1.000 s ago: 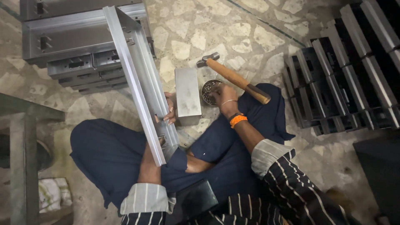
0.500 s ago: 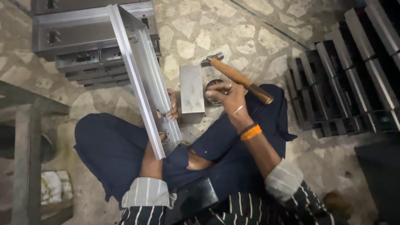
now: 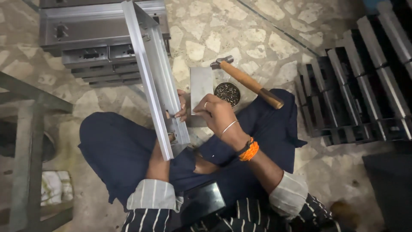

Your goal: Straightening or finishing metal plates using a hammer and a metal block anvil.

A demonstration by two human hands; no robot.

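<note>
I sit cross-legged on a stone floor. My left hand [image 3: 182,107] grips a long grey metal channel [image 3: 152,73] that leans across my left knee, its fingers curled round the channel's right edge. My right hand [image 3: 214,112] is beside it, fingertips pinched together near the channel; something small may be between them, but it is too small to tell. A grey metal block [image 3: 201,88] stands just beyond both hands. A round tin of small dark fasteners [image 3: 227,93] sits right of the block. A wooden-handled hammer [image 3: 251,82] rests on my right knee.
Stacked grey metal channels with cut-outs [image 3: 90,38] lie at the upper left. Rows of dark metal sections [image 3: 360,81] stand at the right. A metal frame [image 3: 28,141] is at the left. A dark flat phone-like slab [image 3: 201,202] lies on my lap.
My right hand has left the tin of fasteners and come left and toward me, to the channel beside my left hand. The tin now shows uncovered.
</note>
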